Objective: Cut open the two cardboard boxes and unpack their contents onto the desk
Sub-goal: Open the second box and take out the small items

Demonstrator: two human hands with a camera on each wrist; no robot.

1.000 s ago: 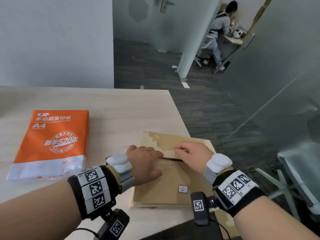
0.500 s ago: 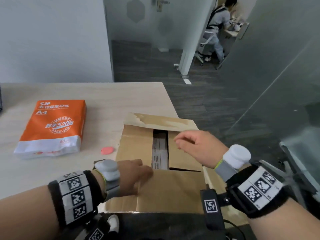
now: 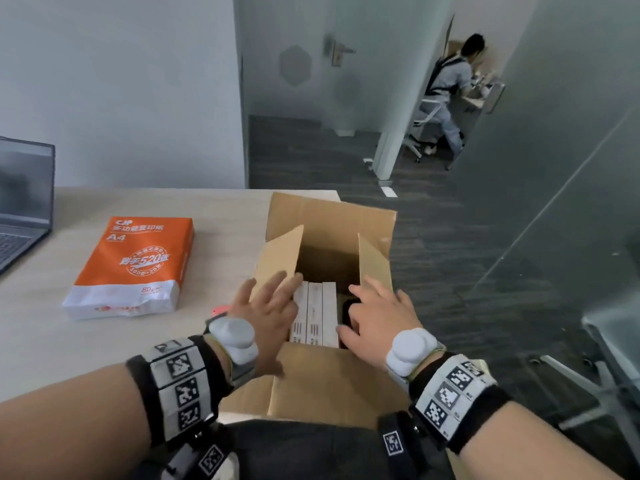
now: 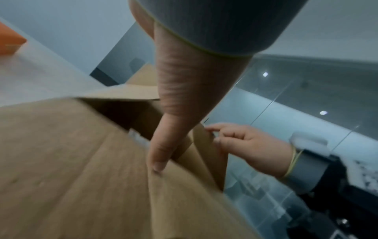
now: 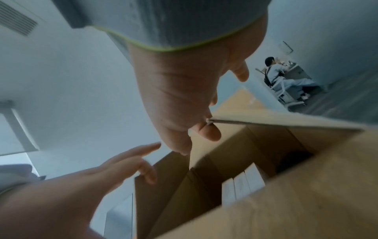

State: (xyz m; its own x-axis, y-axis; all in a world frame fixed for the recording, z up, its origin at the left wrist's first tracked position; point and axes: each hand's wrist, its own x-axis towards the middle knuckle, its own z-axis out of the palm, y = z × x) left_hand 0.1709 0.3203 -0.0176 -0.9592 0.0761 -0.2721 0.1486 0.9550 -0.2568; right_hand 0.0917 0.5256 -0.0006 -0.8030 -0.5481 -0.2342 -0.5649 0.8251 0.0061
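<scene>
- Since half a second ago both side flaps of the cardboard box (image 3: 329,220) have swung upright. In the head view the box sits at the desk's (image 3: 145,202) near right edge, three white packs (image 3: 315,313) standing inside; the left hand (image 3: 266,306) lies spread against the left flap, the right hand (image 3: 377,317) against the right flap. An orange paper ream (image 3: 135,265) lies to the left, a laptop (image 3: 20,202) at far left.
- Left wrist: straight fingers (image 4: 163,145) press cardboard, grasping nothing.
- Right wrist: the right hand's fingers (image 5: 206,132) lie loose at the flap's edge, nothing grasped.
</scene>
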